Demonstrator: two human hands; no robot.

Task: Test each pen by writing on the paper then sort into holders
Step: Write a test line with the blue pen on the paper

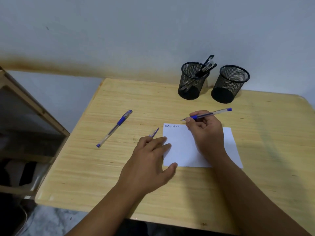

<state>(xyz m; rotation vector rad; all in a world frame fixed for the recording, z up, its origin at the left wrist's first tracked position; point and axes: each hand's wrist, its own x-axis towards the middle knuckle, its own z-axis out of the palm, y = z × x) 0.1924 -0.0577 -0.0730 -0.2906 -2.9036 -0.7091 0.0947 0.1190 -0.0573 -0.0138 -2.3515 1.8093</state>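
A white paper (pixel 182 150) lies on the wooden table (pixel 102 167), with a few written words along its top edge. My right hand (pixel 206 132) grips an uncapped blue pen (pixel 213 113), its tip just above the paper's top edge. My left hand (pixel 150 160) rests on the paper's left edge and holds the blue pen cap (pixel 154 133) between its fingers. Another capped blue pen (pixel 114 128) lies on the table to the left. Two black mesh holders stand at the back: the left holder (pixel 192 82) contains black pens, the right holder (pixel 229 84) looks empty.
A wooden shelf frame (pixel 34 116) stands to the left of the table. The wall rises right behind the holders. The table's left edge and front edge are close to my arms.
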